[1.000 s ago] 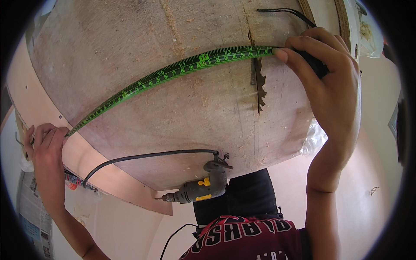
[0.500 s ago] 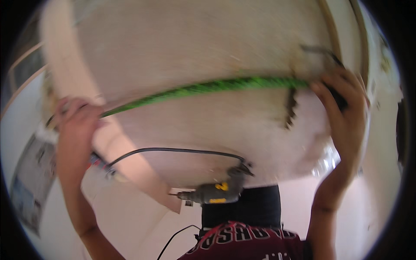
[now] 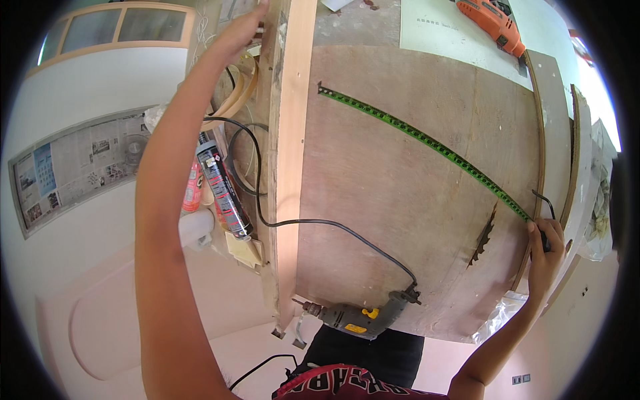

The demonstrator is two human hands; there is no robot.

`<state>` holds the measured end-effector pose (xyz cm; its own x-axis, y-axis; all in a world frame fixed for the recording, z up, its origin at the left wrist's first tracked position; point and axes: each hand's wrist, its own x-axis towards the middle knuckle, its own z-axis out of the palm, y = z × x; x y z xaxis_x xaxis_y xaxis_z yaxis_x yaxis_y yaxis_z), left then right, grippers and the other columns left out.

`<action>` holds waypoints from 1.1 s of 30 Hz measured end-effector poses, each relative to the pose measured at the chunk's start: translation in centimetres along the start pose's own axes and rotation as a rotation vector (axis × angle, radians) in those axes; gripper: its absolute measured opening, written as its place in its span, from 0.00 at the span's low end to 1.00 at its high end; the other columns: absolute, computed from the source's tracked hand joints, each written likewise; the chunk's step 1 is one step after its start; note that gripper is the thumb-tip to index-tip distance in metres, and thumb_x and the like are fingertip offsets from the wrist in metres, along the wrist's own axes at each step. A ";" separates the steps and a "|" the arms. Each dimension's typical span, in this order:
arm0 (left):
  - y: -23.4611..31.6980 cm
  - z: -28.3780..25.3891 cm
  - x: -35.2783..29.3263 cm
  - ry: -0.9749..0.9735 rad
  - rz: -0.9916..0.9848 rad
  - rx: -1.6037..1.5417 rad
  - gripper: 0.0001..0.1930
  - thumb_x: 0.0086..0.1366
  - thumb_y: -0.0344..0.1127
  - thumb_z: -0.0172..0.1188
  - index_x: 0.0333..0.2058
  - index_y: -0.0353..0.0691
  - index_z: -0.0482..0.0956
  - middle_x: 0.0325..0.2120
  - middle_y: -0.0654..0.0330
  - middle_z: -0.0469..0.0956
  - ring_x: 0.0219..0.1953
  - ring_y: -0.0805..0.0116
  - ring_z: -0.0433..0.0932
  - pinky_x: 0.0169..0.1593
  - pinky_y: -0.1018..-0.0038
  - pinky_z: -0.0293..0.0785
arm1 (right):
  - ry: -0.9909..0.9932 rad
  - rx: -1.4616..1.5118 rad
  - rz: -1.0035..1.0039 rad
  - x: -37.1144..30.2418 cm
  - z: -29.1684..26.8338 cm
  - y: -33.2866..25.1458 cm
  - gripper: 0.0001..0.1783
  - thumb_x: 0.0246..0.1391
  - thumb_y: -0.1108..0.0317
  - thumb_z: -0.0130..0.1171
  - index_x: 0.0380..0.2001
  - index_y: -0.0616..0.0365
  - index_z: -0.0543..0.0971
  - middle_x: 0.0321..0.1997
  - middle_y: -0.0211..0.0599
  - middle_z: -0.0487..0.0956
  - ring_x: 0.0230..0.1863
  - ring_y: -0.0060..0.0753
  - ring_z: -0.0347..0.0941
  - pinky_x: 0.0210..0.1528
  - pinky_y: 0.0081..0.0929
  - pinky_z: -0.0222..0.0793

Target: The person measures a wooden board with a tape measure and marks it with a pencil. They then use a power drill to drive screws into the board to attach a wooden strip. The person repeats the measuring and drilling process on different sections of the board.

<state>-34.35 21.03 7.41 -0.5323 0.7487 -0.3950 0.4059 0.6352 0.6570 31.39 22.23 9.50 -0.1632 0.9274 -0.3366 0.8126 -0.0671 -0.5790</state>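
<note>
My right hand (image 3: 548,250) is closed around the dark case of a tape measure, at the right edge of the wooden panel. Its green blade (image 3: 427,141) runs out from the hand, slanting to the far left across the panel. The blade's hooked tip lies free, just right of a pale wooden strip (image 3: 295,140). My left hand (image 3: 243,32) is stretched far forward beside the board edge left of that strip. Its fingers look apart, partly hidden at the far end, and I see nothing held in them.
A grey power drill (image 3: 357,319) with a black cord lies at the panel's near edge. An orange power tool (image 3: 492,27) sits at the far right. A sealant cartridge (image 3: 223,190) and a pink can (image 3: 193,189) stand left. The brown panel (image 3: 393,220) has a jagged slot.
My left hand has let go of the tape's end and moved far forward. The pale strip now lies straighter along the left side, and the tape slants across the panel.
</note>
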 end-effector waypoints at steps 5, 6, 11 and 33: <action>-1.8 0.8 0.2 -0.134 -0.038 0.095 0.41 0.74 0.67 0.50 0.62 0.28 0.73 0.59 0.49 0.76 0.63 0.55 0.72 0.67 0.62 0.63 | 0.021 -0.049 -0.079 0.1 0.0 0.0 0.11 0.61 0.68 0.67 0.36 0.68 0.81 0.36 0.33 0.76 0.38 0.29 0.70 0.45 0.25 0.64; -1.7 0.6 0.2 -0.132 -0.045 0.102 0.42 0.74 0.67 0.50 0.62 0.28 0.72 0.59 0.48 0.77 0.63 0.55 0.72 0.68 0.62 0.62 | 0.005 -0.033 -0.064 0.2 -0.1 0.1 0.12 0.60 0.67 0.67 0.36 0.68 0.81 0.37 0.34 0.76 0.40 0.31 0.72 0.47 0.26 0.65; -2.7 0.1 0.3 -0.167 0.001 0.179 0.43 0.73 0.67 0.52 0.64 0.27 0.70 0.58 0.46 0.77 0.64 0.55 0.71 0.70 0.60 0.60 | 0.020 -0.018 -0.155 0.4 0.4 0.9 0.11 0.61 0.69 0.67 0.35 0.69 0.81 0.34 0.31 0.73 0.34 0.26 0.66 0.38 0.25 0.60; -5.9 -0.7 2.7 -0.144 0.029 0.110 0.27 0.79 0.48 0.49 0.64 0.33 0.73 0.57 0.54 0.78 0.62 0.63 0.71 0.70 0.63 0.57 | -0.010 0.000 -0.097 0.2 0.3 1.3 0.11 0.63 0.69 0.66 0.36 0.69 0.81 0.34 0.28 0.72 0.29 0.19 0.62 0.33 0.21 0.56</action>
<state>-38.71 19.21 2.92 -0.4104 0.7817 -0.4696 0.5028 0.6236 0.5986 32.28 22.24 8.42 -0.2466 0.9259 -0.2861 0.7925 0.0227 -0.6095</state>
